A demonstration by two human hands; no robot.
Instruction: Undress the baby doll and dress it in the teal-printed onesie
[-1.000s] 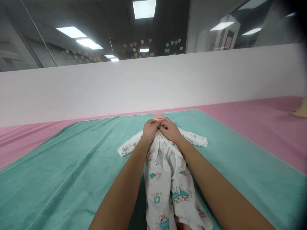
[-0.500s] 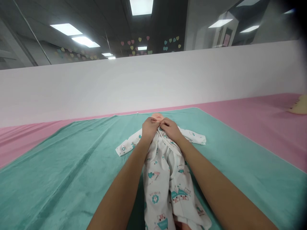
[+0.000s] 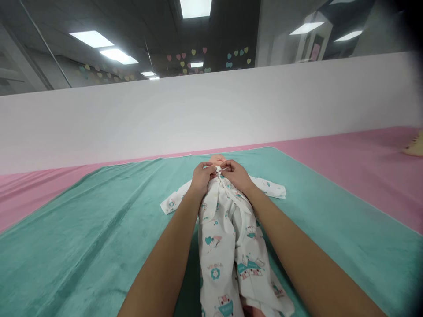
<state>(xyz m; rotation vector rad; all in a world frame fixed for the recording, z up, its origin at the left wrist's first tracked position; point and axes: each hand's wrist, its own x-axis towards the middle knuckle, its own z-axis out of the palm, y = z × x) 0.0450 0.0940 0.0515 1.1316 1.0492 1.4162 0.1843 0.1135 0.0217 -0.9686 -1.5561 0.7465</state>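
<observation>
**Two-hand pinch, L and R**

Baby doll (image 3: 217,159) lies on its back, head pointing away from the person, dressed in a white printed sleepsuit (image 3: 224,246) w/ teal motifs. Sleeves lie flat, out to each side. White tie (image 3: 218,168) sits at the suit's neck, just below the doll's chin. L hand (image 3: 201,177) and R hand (image 3: 236,175) each pinch it btw thumb and fingers; hands are close together, not spread. Doll rests mid-way on a teal velour blanket (image 3: 82,246), which lies on a pink mat (image 3: 363,163). Beige item (image 3: 415,147) sits at the mat's R edge, partly out of frame. White partition (image 3: 198,114) stands behind. Pastel paper hearts (image 3: 191,57) show beyond it.
</observation>
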